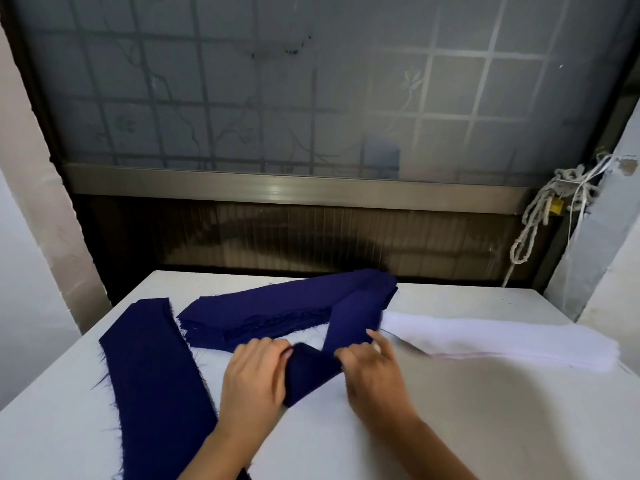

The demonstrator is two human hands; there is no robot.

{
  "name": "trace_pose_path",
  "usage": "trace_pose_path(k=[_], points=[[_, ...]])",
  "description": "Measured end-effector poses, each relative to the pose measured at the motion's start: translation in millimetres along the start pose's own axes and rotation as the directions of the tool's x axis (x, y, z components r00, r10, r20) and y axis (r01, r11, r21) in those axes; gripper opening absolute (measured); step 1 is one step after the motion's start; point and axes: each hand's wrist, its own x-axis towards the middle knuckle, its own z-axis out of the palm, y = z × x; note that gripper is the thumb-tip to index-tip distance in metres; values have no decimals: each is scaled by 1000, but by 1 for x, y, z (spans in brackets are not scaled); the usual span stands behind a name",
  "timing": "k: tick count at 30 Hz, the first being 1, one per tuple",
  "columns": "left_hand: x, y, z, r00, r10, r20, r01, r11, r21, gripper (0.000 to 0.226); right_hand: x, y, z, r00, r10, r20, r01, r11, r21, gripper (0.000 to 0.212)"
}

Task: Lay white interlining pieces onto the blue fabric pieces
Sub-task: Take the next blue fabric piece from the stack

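White table (485, 427) w/ blue strips (152, 375), frosted window (277, 98) behind.

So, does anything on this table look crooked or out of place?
Yes. The blue strip between the left hand and right hand is folded over on itself, not flat on the table. The blue stack behind it is fanned unevenly, with frayed edges.

Right hand (372, 368) blurred; blue strip (156, 375) cut off below.
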Motion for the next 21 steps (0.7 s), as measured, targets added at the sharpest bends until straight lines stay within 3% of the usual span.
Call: trace_pose_path(k=[5, 9, 12, 17, 21], points=[[2, -5, -4, 895, -442, -64, 427, 889, -163, 16, -44, 64, -15, 979, 201, -32, -204, 970, -131, 39], [4, -8, -5, 843, -536, -48, 516, 831, -211, 18, -75, 117, -38, 947, 311, -86, -322, 922, -216, 37], [3, -8, -3, 833, -553, -23, 535, 814, -226, 19, -93, 146, -52, 860, 460, -220, -502, 838, -213, 27], [4, -10, -1, 813, -582, 7, 561, 780, -279, 18, -94, 156, -63, 662, 688, -297, -699, 710, 89, 31], [3, -13, 0, 770, -638, -21, 604, 738, -303, 9, -83, 149, -72, 597, 748, -290, -686, 663, 299, 37]])
